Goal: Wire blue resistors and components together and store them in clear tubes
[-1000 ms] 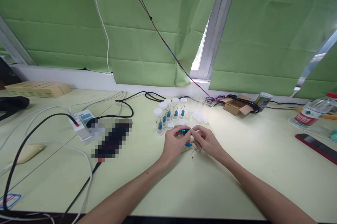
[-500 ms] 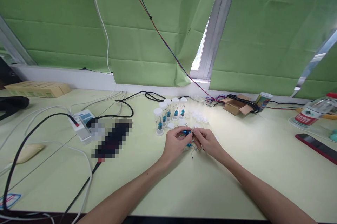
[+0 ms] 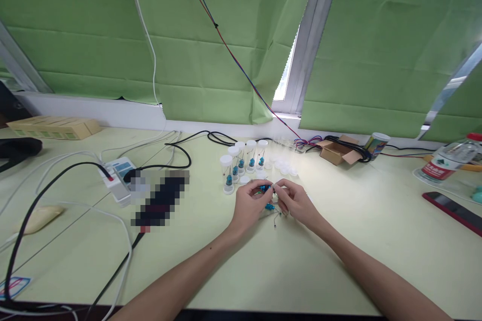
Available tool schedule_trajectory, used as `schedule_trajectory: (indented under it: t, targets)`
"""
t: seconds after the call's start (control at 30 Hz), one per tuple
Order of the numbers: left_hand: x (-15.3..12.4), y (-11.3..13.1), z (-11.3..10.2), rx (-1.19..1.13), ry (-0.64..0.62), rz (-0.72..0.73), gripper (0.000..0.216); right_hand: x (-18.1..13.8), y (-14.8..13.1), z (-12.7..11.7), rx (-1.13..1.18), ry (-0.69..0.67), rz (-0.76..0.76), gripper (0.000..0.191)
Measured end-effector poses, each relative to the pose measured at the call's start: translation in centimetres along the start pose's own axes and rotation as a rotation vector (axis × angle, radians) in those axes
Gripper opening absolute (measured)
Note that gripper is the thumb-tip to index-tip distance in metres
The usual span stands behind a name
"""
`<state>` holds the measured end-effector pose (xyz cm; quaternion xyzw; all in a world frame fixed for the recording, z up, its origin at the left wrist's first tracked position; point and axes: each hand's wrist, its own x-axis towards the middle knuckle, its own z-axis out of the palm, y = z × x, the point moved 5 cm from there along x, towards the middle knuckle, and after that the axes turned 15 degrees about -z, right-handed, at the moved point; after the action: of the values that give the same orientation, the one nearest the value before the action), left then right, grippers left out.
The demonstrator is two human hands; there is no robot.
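My left hand [image 3: 248,204] is closed on a small blue part [image 3: 264,188] with thin leads, held just above the table. My right hand [image 3: 295,201] meets it with thumb and index finger pinched at the part's right end; the fingertips hide what exactly they grip. Below the hands lies another blue part [image 3: 269,207] with thin wires spreading toward me. Several clear tubes with white caps [image 3: 226,173] stand upright just beyond my left hand, each with a blue part inside.
Loose white caps [image 3: 285,167] lie behind my hands. On the left are a power strip [image 3: 117,183], cables and a pixelated dark object [image 3: 161,200]. An open cardboard box [image 3: 335,152], a water bottle [image 3: 446,163] and a phone [image 3: 454,213] are to the right.
My fingers have shifted slightly around the blue part, the right fingertips moving a little to the left. More of the blue part now shows. The tubes have not moved.
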<state>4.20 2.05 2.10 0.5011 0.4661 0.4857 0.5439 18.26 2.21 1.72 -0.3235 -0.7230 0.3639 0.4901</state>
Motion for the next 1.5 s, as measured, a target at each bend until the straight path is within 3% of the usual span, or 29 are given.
schedule_trajectory:
  t: [0.2,0.77,1.1,1.5]
  targets:
    - [-0.1,0.1,0.1,-0.004,-0.027,-0.002,0.021,-0.1,0.1,0.0,0.034,-0.008,-0.021,0.036]
    - [-0.1,0.0,0.4,0.029,-0.067,0.024,0.021,0.1,0.6,0.0,-0.071,0.002,-0.026,0.056]
    - [-0.1,0.3,0.2,-0.013,-0.02,-0.011,0.022,0.1,0.3,-0.2,-0.028,0.035,-0.012,0.04]
    - [0.0,0.1,0.2,0.006,-0.033,-0.01,0.02,-0.1,0.3,-0.1,-0.002,0.009,-0.016,0.041]
